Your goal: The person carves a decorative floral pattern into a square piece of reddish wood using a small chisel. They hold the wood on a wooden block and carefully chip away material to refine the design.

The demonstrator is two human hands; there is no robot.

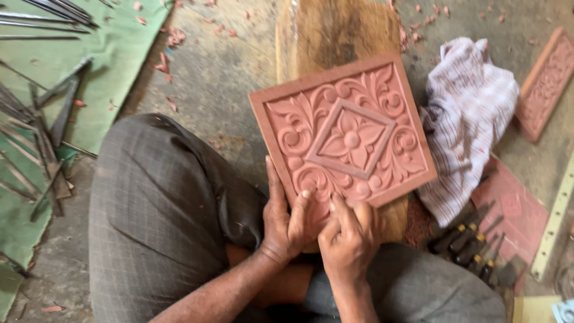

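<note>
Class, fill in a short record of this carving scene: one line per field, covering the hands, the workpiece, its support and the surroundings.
Workpiece: square reddish carved tile with floral relief and a central diamond
Support: wooden block under the tile
Left hand: grips the tile's near edge, thumb on its face
Right hand: fingers bunched on the near edge; any tool is hidden
Right side: striped cloth, dark-handled chisels, second carved tile
Left side: metal tools on a green mat
Floor: scattered reddish chips

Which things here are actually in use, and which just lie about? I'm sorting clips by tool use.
In use: carved clay tile, left hand, right hand, wooden block under the tile.

Lying about: checked cloth, handled chisels, metal rods on green mat, second tile.
</note>
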